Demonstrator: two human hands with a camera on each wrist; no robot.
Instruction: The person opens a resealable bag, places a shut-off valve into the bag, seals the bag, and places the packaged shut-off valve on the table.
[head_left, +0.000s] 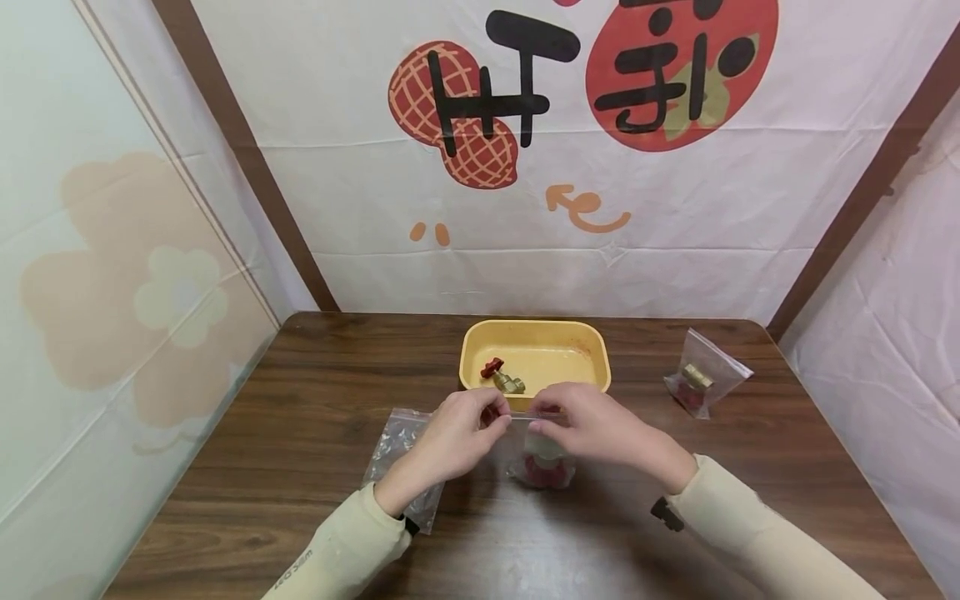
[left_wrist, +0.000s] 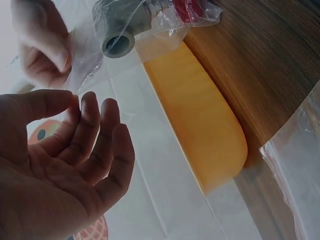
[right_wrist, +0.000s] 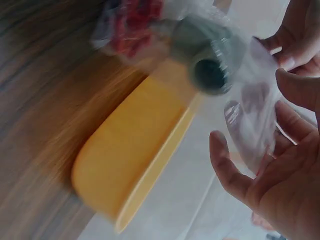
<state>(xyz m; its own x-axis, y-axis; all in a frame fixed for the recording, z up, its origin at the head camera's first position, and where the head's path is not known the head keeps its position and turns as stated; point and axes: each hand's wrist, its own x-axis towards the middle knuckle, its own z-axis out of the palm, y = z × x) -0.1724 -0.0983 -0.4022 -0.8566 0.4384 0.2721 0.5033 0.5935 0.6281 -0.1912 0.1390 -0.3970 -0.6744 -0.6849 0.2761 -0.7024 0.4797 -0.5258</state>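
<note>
A clear zip bag (head_left: 517,467) hangs upright between the two hands, over the table in front of the yellow tray. Inside it is a valve (left_wrist: 122,30) with a grey-green body and a red handle (right_wrist: 135,27). My left hand (head_left: 461,429) pinches one end of the bag's top edge between thumb and index finger, its other fingers loosely bent. At the opposite end of that edge, my right hand (head_left: 592,425) pinches the plastic with thumb and fingers. Blur in the right wrist view softens the valve's outline.
A yellow tray (head_left: 551,333) at the back of the wooden table (head_left: 300,467) holds a brass valve (head_left: 510,383) with a red handle. Flat clear bags (head_left: 393,446) lie partly under my left forearm. Another bagged valve (head_left: 697,379) stands at the right.
</note>
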